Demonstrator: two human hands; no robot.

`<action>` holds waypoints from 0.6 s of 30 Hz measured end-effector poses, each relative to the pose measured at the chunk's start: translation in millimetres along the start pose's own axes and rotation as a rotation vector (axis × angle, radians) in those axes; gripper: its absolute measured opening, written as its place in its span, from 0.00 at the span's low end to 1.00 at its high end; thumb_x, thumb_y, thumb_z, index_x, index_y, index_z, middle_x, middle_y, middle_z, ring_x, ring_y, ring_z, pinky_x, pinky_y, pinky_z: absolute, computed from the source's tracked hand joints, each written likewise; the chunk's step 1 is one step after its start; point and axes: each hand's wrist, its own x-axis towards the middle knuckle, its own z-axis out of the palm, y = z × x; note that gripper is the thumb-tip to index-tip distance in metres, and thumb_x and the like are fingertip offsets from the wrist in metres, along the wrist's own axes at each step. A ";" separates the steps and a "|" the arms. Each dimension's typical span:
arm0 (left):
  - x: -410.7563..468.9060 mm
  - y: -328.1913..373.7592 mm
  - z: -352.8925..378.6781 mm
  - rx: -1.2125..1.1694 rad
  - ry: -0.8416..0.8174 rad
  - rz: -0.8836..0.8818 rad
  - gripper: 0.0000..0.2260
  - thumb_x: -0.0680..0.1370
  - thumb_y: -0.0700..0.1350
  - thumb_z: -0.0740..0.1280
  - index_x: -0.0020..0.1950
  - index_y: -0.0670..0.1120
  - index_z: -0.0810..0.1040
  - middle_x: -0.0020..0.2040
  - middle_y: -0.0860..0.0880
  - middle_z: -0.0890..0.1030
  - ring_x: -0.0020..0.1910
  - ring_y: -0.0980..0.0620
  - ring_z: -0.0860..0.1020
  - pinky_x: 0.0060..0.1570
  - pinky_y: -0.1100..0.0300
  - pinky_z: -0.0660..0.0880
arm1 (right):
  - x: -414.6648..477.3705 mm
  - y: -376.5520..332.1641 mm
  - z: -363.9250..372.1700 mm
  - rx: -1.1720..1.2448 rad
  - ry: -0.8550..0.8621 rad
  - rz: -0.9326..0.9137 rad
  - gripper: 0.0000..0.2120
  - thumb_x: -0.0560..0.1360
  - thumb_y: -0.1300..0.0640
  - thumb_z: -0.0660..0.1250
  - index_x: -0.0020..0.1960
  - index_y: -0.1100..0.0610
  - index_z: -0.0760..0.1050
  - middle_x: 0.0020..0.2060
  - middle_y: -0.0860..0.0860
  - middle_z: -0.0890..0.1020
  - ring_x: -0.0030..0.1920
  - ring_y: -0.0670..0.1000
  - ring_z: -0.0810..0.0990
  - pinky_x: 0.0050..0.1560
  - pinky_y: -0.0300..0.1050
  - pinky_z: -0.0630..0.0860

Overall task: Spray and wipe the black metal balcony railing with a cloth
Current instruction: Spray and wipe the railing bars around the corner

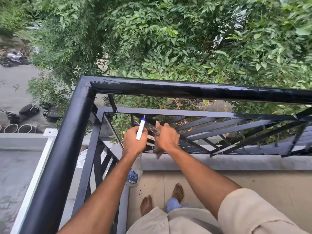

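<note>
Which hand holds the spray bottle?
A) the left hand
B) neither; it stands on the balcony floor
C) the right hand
A: the left hand grips the spray bottle, while the right hand holds the cloth against the railing.

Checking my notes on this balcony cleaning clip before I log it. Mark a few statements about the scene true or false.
1. The left hand grips the spray bottle. True.
2. The right hand holds a sponge. False: it holds a cloth against a lower bar of the railing.
3. The person wears shoes. False: the feet are bare.
4. Green foliage lies beyond the railing. True.
</note>
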 end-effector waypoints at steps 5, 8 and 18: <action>-3.2 0.2 8.2 0.014 -0.033 -0.001 0.12 0.76 0.49 0.67 0.32 0.51 0.74 0.25 0.53 0.73 0.27 0.43 0.76 0.31 0.46 0.78 | -6.6 29.5 0.1 0.233 0.000 0.087 0.26 0.69 0.48 0.77 0.65 0.40 0.76 0.55 0.46 0.84 0.56 0.53 0.81 0.53 0.45 0.75; -4.7 -0.7 14.9 0.038 -0.054 0.001 0.15 0.78 0.45 0.68 0.32 0.50 0.73 0.25 0.53 0.73 0.28 0.43 0.77 0.31 0.46 0.79 | -9.3 45.8 -0.4 0.506 0.009 0.251 0.27 0.62 0.54 0.82 0.57 0.46 0.75 0.51 0.47 0.83 0.53 0.53 0.80 0.53 0.46 0.76; -8.4 4.1 35.5 0.037 -0.129 -0.017 0.15 0.80 0.44 0.68 0.33 0.50 0.73 0.28 0.51 0.75 0.32 0.36 0.81 0.35 0.39 0.81 | -21.9 92.8 -13.2 1.016 0.002 0.404 0.17 0.63 0.67 0.72 0.49 0.53 0.77 0.46 0.54 0.84 0.48 0.58 0.81 0.44 0.48 0.77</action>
